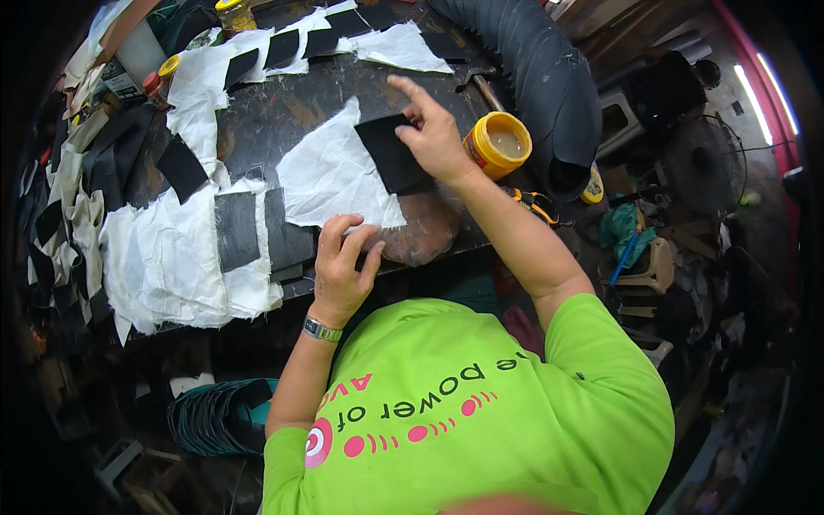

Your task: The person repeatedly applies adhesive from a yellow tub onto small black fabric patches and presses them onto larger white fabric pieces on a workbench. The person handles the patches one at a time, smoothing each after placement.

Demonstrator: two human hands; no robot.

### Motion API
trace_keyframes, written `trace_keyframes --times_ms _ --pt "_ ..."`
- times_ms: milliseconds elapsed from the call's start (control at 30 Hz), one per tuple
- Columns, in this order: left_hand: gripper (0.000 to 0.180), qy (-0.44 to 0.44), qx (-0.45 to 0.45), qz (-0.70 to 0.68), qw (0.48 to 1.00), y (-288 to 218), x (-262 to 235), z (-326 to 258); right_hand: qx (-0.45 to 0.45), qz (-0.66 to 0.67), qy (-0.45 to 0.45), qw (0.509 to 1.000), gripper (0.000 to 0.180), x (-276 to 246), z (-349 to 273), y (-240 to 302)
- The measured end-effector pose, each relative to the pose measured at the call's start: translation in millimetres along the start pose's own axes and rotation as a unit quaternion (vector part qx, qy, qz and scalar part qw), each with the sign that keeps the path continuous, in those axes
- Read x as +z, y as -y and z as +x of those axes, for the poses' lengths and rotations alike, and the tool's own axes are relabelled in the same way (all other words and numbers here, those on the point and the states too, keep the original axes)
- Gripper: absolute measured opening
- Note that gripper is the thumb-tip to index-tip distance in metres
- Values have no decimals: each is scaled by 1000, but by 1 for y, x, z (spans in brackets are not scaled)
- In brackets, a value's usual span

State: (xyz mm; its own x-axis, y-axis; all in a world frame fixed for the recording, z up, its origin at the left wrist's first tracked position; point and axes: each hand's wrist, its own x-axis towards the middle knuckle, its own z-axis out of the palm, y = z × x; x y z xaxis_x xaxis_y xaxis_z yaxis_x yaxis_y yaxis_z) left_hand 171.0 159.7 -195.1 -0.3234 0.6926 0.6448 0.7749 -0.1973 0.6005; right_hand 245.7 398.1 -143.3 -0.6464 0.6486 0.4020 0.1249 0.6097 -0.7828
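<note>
A white cloth piece (330, 176) lies on the dark worktable in front of me, with a black rectangular piece (390, 159) over its right edge. My right hand (436, 137) is over the black piece's upper right part. Its index finger stretches out and its thumb stands apart, near the piece's top edge. At the cloth's lower edge is my left hand (342, 270), fingers bent but apart, fingertips at or just over the fabric. Under the cloth's lower right corner sits a brownish rounded block or pad (425, 227), partly hidden.
An open yellow jar (499, 144) of pale paste stands right of my right hand, near a hammer (487, 93) and a stack of dark curved sheets (541, 77). White cloths (167, 266) with black pieces lie left and along the back. A fan (704, 163) stands far right.
</note>
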Motion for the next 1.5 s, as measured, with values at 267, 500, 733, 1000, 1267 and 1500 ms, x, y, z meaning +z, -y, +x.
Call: trace_keyframes --times_ms 267,500,733,1000,1267,1500 --pt "26 29 -31 -13 999 -2 0 -3 86 28 -30 995 58 -47 157 -68" --pt "23 34 -24 4 999 -2 -1 1 136 -363 -35 921 83 -48 206 -154" --pt "23 33 9 -4 999 1 -2 2 -28 -344 12 938 72 -25 177 -76" --pt "23 -41 19 -1 999 -11 -45 -13 -140 67 308 939 79 87 25 57" --pt "28 -109 -183 259 942 29 -138 -25 -312 -35 301 900 90 123 -19 103" --pt "30 -70 -220 282 931 57 -153 -28 -161 -10 200 966 81 219 53 97"
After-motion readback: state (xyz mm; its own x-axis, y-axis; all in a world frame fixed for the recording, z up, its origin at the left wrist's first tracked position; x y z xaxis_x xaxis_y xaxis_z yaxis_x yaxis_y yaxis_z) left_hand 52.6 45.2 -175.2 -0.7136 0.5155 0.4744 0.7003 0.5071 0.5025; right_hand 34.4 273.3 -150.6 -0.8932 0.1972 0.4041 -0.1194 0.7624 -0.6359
